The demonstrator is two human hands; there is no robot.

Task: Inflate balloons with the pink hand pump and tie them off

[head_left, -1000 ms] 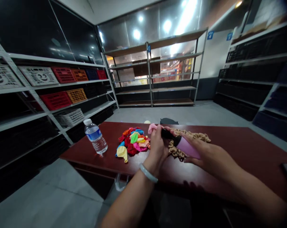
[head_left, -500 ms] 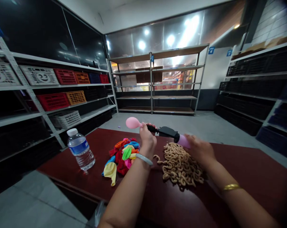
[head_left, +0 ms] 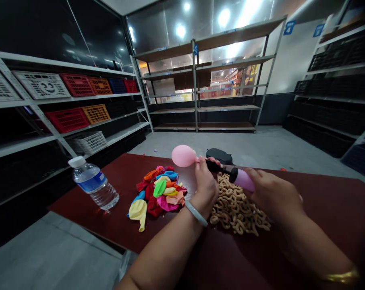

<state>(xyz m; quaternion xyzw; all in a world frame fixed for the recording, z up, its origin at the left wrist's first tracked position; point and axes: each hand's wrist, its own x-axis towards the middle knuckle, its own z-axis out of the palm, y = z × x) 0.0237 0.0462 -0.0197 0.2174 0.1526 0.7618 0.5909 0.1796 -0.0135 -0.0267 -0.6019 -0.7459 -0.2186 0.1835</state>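
Observation:
A partly inflated pink balloon (head_left: 183, 156) sits on the front end of a balloon pump (head_left: 231, 172), above the table. My left hand (head_left: 206, 179) is closed around the balloon's neck and the pump's black front part. The pump's purple rear part is gripped by my right hand (head_left: 271, 195); those fingers are partly hidden from me. Loose, uninflated balloons (head_left: 160, 192) in many colours lie heaped left of my left wrist. Beneath the pump, between my arms, is a pile of curled brown snack-like pieces (head_left: 238, 209).
A water bottle (head_left: 94, 183) stands at the left of the dark red table (head_left: 110, 225). Beyond the table's far edge is a black object (head_left: 219, 155). Shelves with crates (head_left: 69, 120) line the left side; a metal rack (head_left: 196, 88) stands at the back.
The pink balloon looks larger. My right hand and the pump's purple part have shifted right and nearer in view. My view has tilted down a little; both hands keep their hold.

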